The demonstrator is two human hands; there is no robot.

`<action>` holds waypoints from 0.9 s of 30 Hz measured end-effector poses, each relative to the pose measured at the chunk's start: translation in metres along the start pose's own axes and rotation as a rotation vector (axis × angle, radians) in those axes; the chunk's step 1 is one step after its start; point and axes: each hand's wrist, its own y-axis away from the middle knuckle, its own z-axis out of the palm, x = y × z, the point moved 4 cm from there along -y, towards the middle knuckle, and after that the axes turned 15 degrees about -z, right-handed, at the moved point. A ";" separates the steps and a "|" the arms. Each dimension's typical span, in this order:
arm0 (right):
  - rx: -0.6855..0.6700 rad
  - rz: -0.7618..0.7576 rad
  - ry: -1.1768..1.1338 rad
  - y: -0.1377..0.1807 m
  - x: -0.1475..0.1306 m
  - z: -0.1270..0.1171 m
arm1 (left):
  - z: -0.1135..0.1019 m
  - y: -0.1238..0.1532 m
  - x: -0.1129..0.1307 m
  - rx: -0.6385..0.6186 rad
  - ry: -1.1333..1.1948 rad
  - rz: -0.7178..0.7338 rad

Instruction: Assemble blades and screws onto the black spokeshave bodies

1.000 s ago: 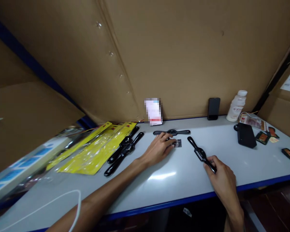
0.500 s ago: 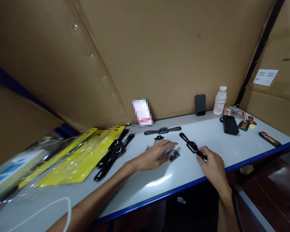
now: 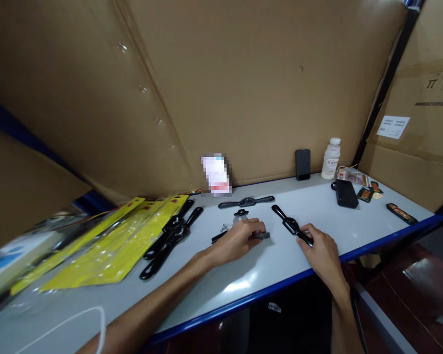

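My right hand (image 3: pixel 320 250) is closed round the near handle of a black spokeshave (image 3: pixel 291 225), whose other end points away to the left. At the middle of the table my left hand (image 3: pixel 239 241) pinches a small dark grey metal blade (image 3: pixel 264 236), partly covered by the fingers. Just beyond that hand lies a small black metal piece (image 3: pixel 240 213). Small silvery screws (image 3: pixel 223 228) and a dark flat piece (image 3: pixel 218 237) show at the left hand's near side, partly hidden by it. Another spokeshave body (image 3: pixel 246 202) lies farther back.
Two black spokeshaves (image 3: pixel 172 241) lie at left beside yellow-backed plastic packs (image 3: pixel 114 250). Along the back stand a blurred-out bright screen (image 3: pixel 216 174), a black phone (image 3: pixel 302 164) and a bottle (image 3: pixel 331 160). A black case (image 3: pixel 346 193) sits at right. A white cable (image 3: pixel 102 319) hangs at lower left.
My left fingers have curled onto the small blade, which lay by the fingertips before. My right hand keeps its hold on the spokeshave. The view has shifted slightly.
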 end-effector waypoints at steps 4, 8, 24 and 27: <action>0.006 0.004 0.000 0.000 0.001 0.001 | 0.001 0.002 0.008 0.014 -0.175 0.052; 0.019 0.014 -0.009 0.000 0.001 0.001 | -0.003 0.005 0.003 0.008 -0.313 -0.046; 0.032 -0.083 -0.118 0.002 0.003 0.002 | 0.004 -0.004 -0.008 -0.086 0.354 -0.201; -0.015 -0.163 -0.188 0.004 -0.002 0.001 | 0.004 -0.006 -0.002 0.026 0.489 -0.163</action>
